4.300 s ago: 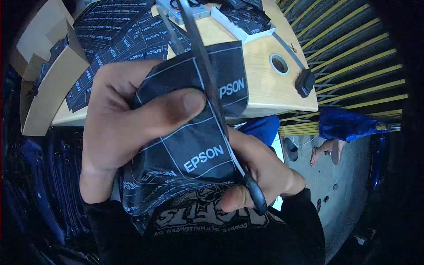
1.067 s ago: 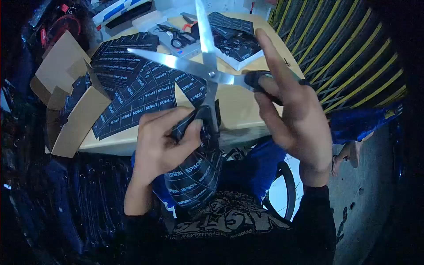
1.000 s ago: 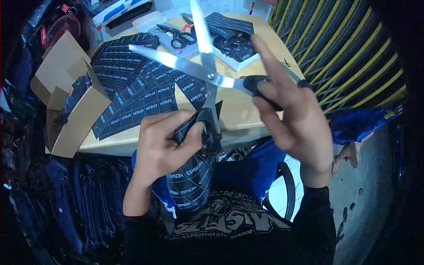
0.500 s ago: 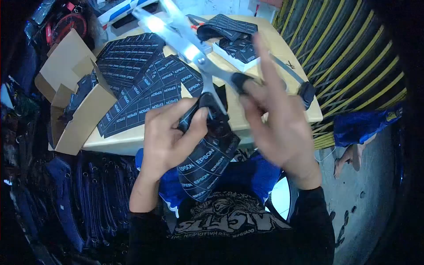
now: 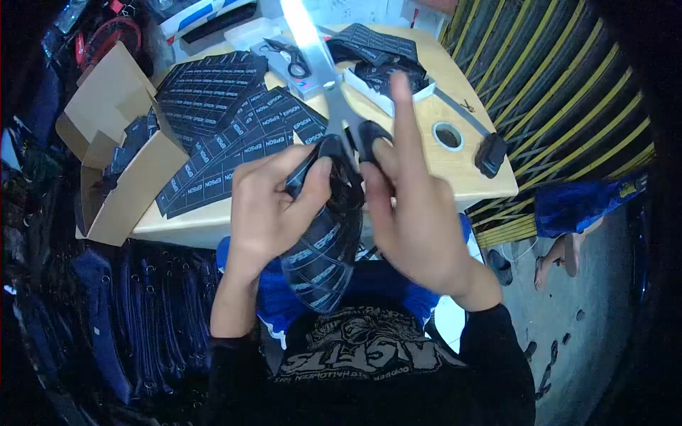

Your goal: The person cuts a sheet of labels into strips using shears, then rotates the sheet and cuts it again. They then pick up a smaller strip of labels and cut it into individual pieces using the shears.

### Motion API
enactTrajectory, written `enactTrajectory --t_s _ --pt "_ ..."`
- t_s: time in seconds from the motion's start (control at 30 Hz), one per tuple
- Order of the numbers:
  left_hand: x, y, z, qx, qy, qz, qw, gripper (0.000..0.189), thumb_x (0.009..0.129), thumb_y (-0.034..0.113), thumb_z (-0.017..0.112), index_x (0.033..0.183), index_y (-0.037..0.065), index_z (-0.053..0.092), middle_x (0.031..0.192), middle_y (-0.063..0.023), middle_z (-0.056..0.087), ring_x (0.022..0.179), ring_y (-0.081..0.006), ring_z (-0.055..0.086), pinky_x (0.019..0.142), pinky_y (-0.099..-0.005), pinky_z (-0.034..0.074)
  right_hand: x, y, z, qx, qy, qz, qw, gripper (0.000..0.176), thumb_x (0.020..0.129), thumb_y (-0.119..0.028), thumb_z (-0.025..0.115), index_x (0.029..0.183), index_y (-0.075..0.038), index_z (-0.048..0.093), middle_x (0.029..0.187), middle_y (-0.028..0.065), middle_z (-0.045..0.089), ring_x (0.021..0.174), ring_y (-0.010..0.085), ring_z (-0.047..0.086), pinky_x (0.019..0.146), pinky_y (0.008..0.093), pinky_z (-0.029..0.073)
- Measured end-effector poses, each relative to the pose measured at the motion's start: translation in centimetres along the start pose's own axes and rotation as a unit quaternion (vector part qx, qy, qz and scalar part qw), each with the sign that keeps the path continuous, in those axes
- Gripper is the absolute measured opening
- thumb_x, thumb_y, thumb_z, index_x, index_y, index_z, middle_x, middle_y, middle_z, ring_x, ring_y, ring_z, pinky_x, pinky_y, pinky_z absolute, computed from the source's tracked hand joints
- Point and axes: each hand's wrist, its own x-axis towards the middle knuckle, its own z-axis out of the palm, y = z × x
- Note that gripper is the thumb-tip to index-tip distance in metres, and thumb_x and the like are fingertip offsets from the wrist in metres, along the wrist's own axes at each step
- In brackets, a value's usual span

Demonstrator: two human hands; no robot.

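Large metal scissors (image 5: 330, 85) with black handles point away from me, blades together and bright with glare. My left hand (image 5: 266, 202) is closed, its thumb against one handle loop. A black sheet of EPSON labels (image 5: 321, 266) hangs curled below that hand, its upper part bunched by the fingers. My right hand (image 5: 419, 206) is closed on the other handle loop, with the index finger stretched upward. How the fingers sit inside the loops is partly hidden.
More EPSON label sheets (image 5: 234, 142) lie on the wooden table (image 5: 419, 174). An open cardboard box (image 5: 153, 181) stands at left. Small scissors (image 5: 290, 58), a white box (image 5: 387, 99), a tape roll (image 5: 447, 136) and a black block (image 5: 490, 155) are on the table. A person's foot (image 5: 550, 266) shows at right.
The scissors have closed, as my right hand moved left toward my left hand. The blades have swung rightward to point more upright, uncovering the small scissors and tape roll.
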Motion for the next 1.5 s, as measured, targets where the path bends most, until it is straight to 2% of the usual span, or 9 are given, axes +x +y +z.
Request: enactTrajectory --t_s 0.17,0.5,0.63,0.77,0.83,0.97,1.37,1.47,1.5 --pt "-0.3 -0.6 -0.5 0.046 -0.047 -0.054 0.996 0.015 0.08 0.014 0.06 0.082 -0.001 0.063 0.05 -0.0124 0.05 0.037 -0.0126 0.042 0.041 -0.0277 0.034 0.4 3.4 0.8 -0.137 0.161 -0.165 0.963 0.06 0.083 -0.001 0.057 0.136 -0.005 0.029 0.078 0.0164 0.063 0.06 0.0212 0.064 0.051 0.0301 0.048" --pt "-0.5 -1.2 2.8 0.078 -0.003 -0.013 0.997 0.011 0.08 0.005 0.056 0.074 -0.004 0.056 0.057 -0.0218 0.053 0.054 -0.0367 0.057 0.047 -0.0388 0.041 -0.2 3.5 3.5 -0.131 0.139 -0.129 0.973 0.056 0.084 -0.004 0.055 0.134 -0.001 0.03 0.071 0.0167 0.061 0.052 0.0258 0.06 0.048 0.0342 0.048" --pt "-0.6 -1.8 3.7 0.089 0.022 0.038 0.995 0.01 0.081 0.003 0.054 0.076 -0.005 0.057 0.061 -0.0224 0.055 0.055 -0.0372 0.057 0.048 -0.0385 0.042 0.3 2.1 1.9 -0.337 0.046 -0.11 0.934 0.057 0.083 -0.01 0.058 0.133 -0.003 0.033 0.063 0.0131 0.06 0.05 0.0228 0.06 0.042 0.0321 0.044" --pt "-0.2 -1.0 3.4 0.042 0.024 -0.04 0.998 0.016 0.084 0.012 0.053 0.085 -0.002 0.061 0.062 -0.0211 0.054 0.046 -0.0293 0.051 0.049 -0.0343 0.04 2.2 2.2 -1.9 -0.164 0.252 -0.186 0.935 0.035 0.083 -0.012 0.061 0.116 -0.005 0.052 0.056 -0.001 0.052 0.049 0.0057 0.049 0.046 0.0213 0.037" --pt "-0.1 -1.3 3.0 0.062 0.006 -0.045 0.997 0.017 0.084 0.012 0.054 0.087 -0.003 0.061 0.061 -0.0201 0.053 0.044 -0.0245 0.047 0.048 -0.032 0.039 2.3 3.1 -3.4 -0.002 0.241 -0.044 0.969 0.028 0.083 -0.008 0.058 0.111 -0.004 0.056 0.058 -0.0053 0.048 0.055 0.0019 0.043 0.051 0.0173 0.034" --pt "0.0 -0.9 2.6 0.04 -0.006 0.0 0.999 0.012 0.081 0.008 0.056 0.079 -0.004 0.059 0.058 -0.0206 0.053 0.047 -0.0321 0.053 0.045 -0.0344 0.039 2.2 7.1 -3.1 0.301 -0.135 0.092 0.94 0.043 0.08 -0.003 0.057 0.121 0.0 0.046 0.079 0.0041 0.057 0.07 0.0072 0.052 0.059 0.0201 0.042" --pt "0.4 -0.8 2.2 0.089 -0.004 0.093 0.992 0.011 0.08 0.007 0.059 0.085 -0.003 0.06 0.064 -0.0198 0.057 0.054 -0.0308 0.058 0.049 -0.0337 0.043 2.1 6.7 0.0 0.454 -0.211 0.121 0.857 0.055 0.078 -0.016 0.068 0.125 0.002 0.044 0.09 0.0086 0.061 0.08 0.0152 0.059 0.073 0.0253 0.048" --pt "0.8 -0.8 -0.1 -0.053 -0.085 0.002 0.995 0.013 0.081 0.006 0.061 0.091 -0.003 0.063 0.073 -0.0105 0.063 0.065 -0.0086 0.057 0.058 -0.0239 0.044 1.7 5.9 -1.3 0.598 -0.203 0.151 0.761 0.058 0.076 -0.002 0.065 0.127 0.004 0.038 0.097 0.0185 0.061 0.088 0.0246 0.062 0.079 0.0314 0.052" --pt "0.8 -0.6 -0.9 -0.125 -0.099 -0.054 0.986 0.013 0.081 0.006 0.062 0.091 -0.003 0.063 0.076 -0.0041 0.063 0.07 -0.0056 0.054 0.061 -0.022 0.044 1.4 5.7 -2.0 0.566 -0.202 0.139 0.787 0.059 0.074 -0.002 0.067 0.126 0.003 0.04 0.091 0.015 0.061 0.087 0.0229 0.062 0.076 0.0274 0.052"
